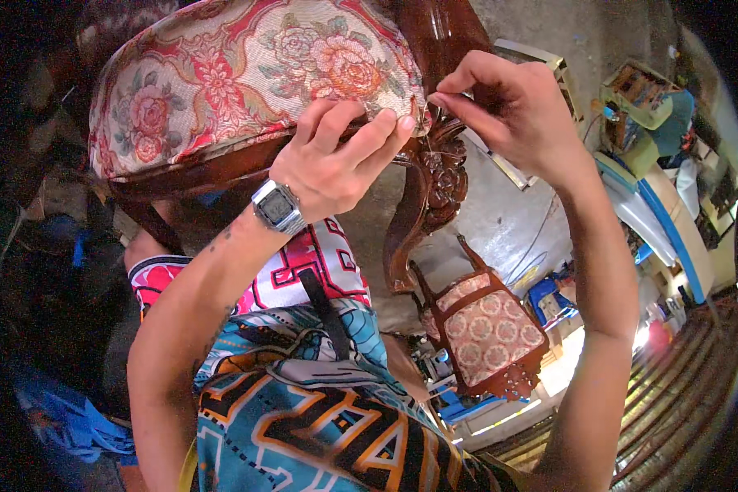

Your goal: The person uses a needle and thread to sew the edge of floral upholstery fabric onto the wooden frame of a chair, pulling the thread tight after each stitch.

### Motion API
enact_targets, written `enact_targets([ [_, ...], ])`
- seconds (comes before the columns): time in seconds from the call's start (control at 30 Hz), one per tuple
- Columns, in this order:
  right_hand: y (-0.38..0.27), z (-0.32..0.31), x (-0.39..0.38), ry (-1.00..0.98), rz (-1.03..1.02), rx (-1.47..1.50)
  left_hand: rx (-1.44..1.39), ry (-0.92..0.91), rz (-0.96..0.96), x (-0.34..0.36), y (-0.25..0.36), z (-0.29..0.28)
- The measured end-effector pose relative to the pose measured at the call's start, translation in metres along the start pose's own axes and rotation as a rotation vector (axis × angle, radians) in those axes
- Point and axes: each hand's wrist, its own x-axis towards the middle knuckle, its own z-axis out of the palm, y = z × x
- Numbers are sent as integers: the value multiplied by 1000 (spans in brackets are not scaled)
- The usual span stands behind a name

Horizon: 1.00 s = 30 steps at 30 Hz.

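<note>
The flowered seat (213,102) was carried by a reddish-brown wooden chair frame (205,174), its padded cloth bulging above the near rail and drawn in toward the near right corner. The left hand (328,160) was laid on the near edge of the seat, close to that corner, with its fingers spread, bent and pressed on the cloth; its thumb was hidden, so whether any fabric was pinched could not be told. The right hand (512,111) was raised just beyond the same corner, its thumb and forefinger brought together at the tips; whether something thin was held between them could not be made out. A carved front leg (444,176) was set below the corner. A silver wristwatch (277,207) was worn on the left wrist. Past the leg, a second chair (492,332) with patterned panels was seen on the grey floor (508,217), and farther right, long blue-edged boards (664,221) were propped among clutter.
</note>
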Motion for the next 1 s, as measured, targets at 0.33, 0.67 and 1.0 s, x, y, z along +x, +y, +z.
enact_targets([
  [0.33, 1, 9, 7, 11, -46, -116, 0, 24, 32, -1, -4, 3],
  [0.67, 5, 5, 10, -26, 13, -182, -9, 21, 35, 5, -6, 2],
  [1.0, -9, -1, 27, -177, 88, -163, -28, 7, 23, 1, -5, 4],
])
